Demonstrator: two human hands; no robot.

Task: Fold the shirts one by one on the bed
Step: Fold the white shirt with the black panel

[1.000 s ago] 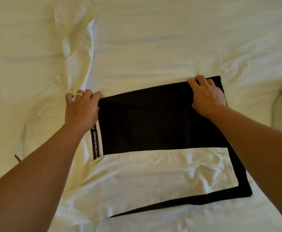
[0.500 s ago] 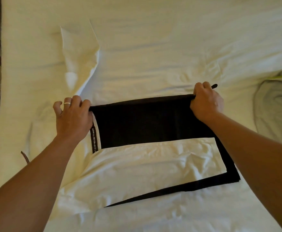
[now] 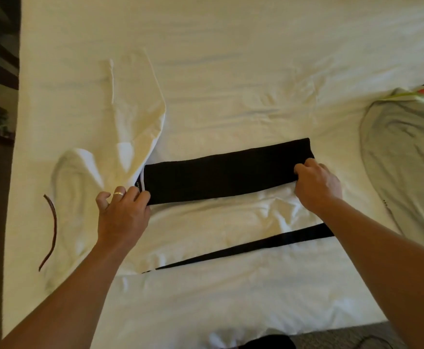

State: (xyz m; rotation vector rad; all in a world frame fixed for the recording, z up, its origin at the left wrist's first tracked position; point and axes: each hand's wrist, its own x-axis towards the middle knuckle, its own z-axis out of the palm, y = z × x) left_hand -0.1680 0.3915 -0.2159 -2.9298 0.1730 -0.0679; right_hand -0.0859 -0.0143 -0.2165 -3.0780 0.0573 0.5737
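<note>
Mid-fold: black shirt (image 3: 227, 172) lying centre of bed (image 3: 231, 59), far edge pinched by left hand (image 3: 122, 212) and right hand (image 3: 316, 187). Best drawn nearward evenly, corners matched, then pressed flat.

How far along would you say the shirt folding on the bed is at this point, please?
Partly done. The black-and-white shirt is mid-fold: the left hand and right hand each grip an end of its black upper layer, brought toward its near edge. No finished folded shirt is in view. A grey shirt lies unfolded on the bed to the right.
</note>
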